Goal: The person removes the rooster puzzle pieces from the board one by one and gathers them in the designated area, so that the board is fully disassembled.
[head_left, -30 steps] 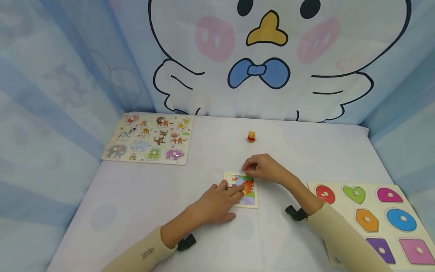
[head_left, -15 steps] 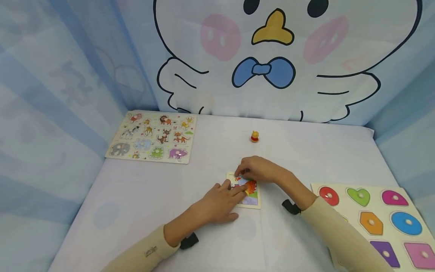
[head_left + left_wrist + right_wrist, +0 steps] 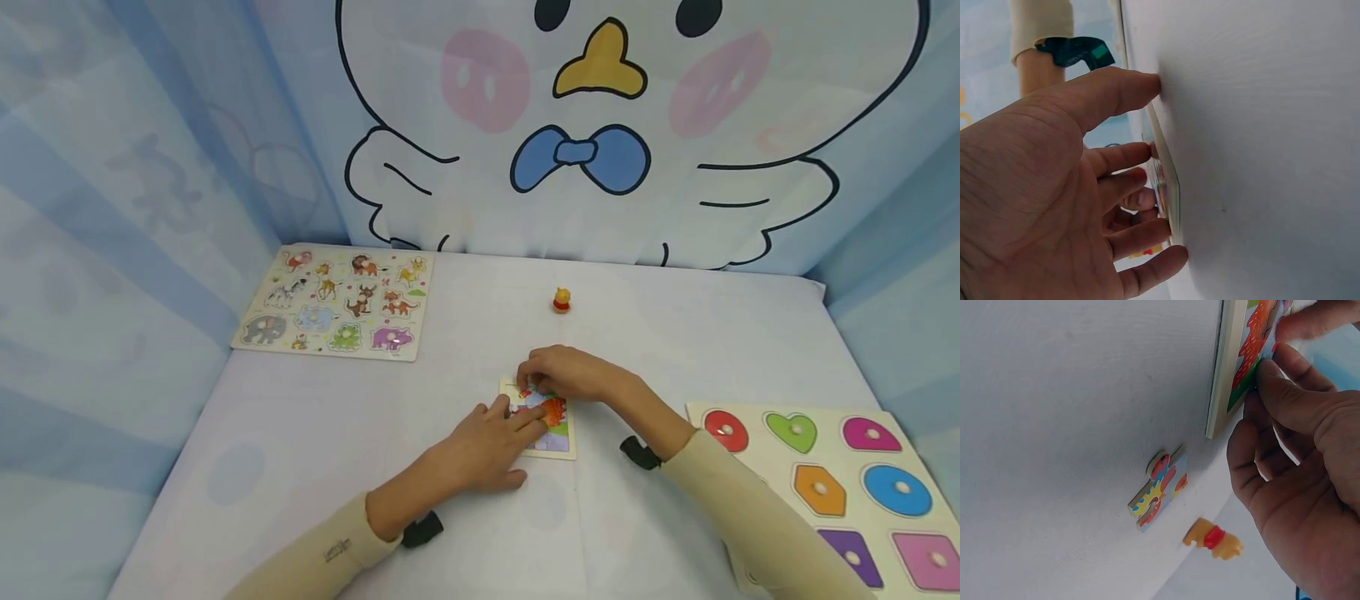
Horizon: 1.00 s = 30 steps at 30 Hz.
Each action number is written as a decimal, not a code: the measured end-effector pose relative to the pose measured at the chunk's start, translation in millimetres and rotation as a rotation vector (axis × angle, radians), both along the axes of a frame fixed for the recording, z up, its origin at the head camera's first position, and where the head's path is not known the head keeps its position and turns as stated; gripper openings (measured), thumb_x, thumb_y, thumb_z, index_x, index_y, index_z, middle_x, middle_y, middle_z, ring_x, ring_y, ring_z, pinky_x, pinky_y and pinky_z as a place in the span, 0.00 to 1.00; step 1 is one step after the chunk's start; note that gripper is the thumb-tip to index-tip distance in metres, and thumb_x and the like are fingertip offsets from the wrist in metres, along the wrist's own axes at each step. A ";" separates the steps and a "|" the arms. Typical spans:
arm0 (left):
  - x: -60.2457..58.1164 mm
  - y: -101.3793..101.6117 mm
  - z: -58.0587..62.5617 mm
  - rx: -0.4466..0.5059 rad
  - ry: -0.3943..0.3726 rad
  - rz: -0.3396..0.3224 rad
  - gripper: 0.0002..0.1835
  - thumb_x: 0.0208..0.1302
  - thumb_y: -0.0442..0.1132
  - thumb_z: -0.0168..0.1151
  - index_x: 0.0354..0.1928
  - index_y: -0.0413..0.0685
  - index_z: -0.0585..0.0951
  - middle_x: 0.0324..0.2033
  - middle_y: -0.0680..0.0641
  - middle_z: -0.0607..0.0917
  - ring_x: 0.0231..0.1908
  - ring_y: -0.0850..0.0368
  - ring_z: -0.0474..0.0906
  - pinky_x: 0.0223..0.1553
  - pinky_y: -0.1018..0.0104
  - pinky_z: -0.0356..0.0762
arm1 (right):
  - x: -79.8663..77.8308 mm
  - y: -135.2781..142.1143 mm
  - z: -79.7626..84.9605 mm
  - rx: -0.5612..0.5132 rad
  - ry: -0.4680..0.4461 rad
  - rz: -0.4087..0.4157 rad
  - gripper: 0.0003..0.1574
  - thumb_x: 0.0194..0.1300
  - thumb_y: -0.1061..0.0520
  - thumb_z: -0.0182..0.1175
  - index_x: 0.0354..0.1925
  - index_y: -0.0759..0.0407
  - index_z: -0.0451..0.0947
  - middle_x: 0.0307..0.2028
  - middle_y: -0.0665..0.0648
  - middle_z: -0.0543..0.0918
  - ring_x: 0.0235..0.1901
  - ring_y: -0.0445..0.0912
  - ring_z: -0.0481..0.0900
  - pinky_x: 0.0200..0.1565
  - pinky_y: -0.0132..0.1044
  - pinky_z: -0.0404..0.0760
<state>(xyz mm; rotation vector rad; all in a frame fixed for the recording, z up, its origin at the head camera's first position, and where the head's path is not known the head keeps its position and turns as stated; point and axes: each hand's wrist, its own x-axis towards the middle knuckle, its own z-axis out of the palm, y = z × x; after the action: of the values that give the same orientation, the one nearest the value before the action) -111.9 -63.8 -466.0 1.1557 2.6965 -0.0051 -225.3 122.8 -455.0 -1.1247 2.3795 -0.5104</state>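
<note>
A small framed jigsaw puzzle (image 3: 557, 443) with a bright picture lies at the table's middle. My left hand (image 3: 483, 450) rests its extended fingers across the puzzle's left side; the thumb stays off it, touching the tabletop. From the far side, my right hand (image 3: 570, 372) reaches over the top edge. Its thumb (image 3: 1279, 387) and bent forefinger come together right at the picture, and I cannot tell whether a piece is between them. One loose jigsaw piece (image 3: 1161, 490), blue with red and yellow, lies on the cloth beyond the frame; in the head view the right hand hides it.
A yellow bear figure (image 3: 562, 301) in red stands farther back. The animal peg board (image 3: 356, 356) lies at the back left, and a shape peg board (image 3: 832, 457) at the right, partly under the right sleeve. A printed curtain (image 3: 480, 217) rises behind the white-covered table.
My right hand has moved left from the puzzle's top right corner to over its top edge, then stayed there. My left hand keeps its place; the head view has shifted slightly.
</note>
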 end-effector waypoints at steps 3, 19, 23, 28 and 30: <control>-0.8 4.3 2.9 -0.020 -0.051 0.022 0.43 0.61 0.60 0.64 0.75 0.57 0.60 0.76 0.58 0.50 0.63 0.44 0.61 0.52 0.49 0.72 | 0.6 -1.5 -1.1 0.000 -0.004 -0.002 0.18 0.63 0.71 0.58 0.41 0.48 0.81 0.34 0.46 0.75 0.36 0.42 0.73 0.43 0.38 0.73; 3.9 19.4 0.6 -0.140 0.036 0.067 0.45 0.59 0.65 0.58 0.75 0.58 0.60 0.75 0.59 0.57 0.63 0.48 0.59 0.53 0.50 0.69 | 0.1 -1.9 2.3 0.012 0.000 0.022 0.18 0.64 0.72 0.56 0.41 0.49 0.79 0.33 0.48 0.74 0.35 0.42 0.72 0.42 0.38 0.73; 3.8 19.2 0.4 -0.132 0.025 0.065 0.45 0.59 0.66 0.57 0.75 0.57 0.59 0.75 0.59 0.57 0.63 0.48 0.59 0.53 0.50 0.68 | 2.3 -0.1 3.1 0.017 0.010 0.007 0.19 0.64 0.72 0.55 0.41 0.48 0.78 0.33 0.48 0.75 0.35 0.42 0.72 0.42 0.38 0.74; 3.1 17.9 1.0 -0.128 0.014 0.061 0.45 0.60 0.65 0.57 0.75 0.57 0.58 0.75 0.59 0.56 0.60 0.49 0.60 0.52 0.51 0.68 | 5.7 0.6 4.1 0.007 -0.021 -0.056 0.16 0.65 0.71 0.56 0.44 0.51 0.76 0.33 0.48 0.76 0.34 0.43 0.74 0.42 0.38 0.74; 2.9 17.1 1.7 -0.130 0.017 0.058 0.45 0.60 0.65 0.57 0.75 0.57 0.58 0.75 0.59 0.56 0.59 0.49 0.60 0.51 0.51 0.69 | 6.1 1.4 4.1 -0.009 -0.041 -0.078 0.13 0.65 0.70 0.58 0.44 0.54 0.76 0.32 0.48 0.77 0.34 0.43 0.74 0.41 0.38 0.75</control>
<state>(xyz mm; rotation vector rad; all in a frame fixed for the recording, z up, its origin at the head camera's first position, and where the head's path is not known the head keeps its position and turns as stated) -109.0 -46.7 -464.3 1.0447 2.6979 -0.1797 -219.1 124.2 -450.9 -1.0188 2.3950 -0.5656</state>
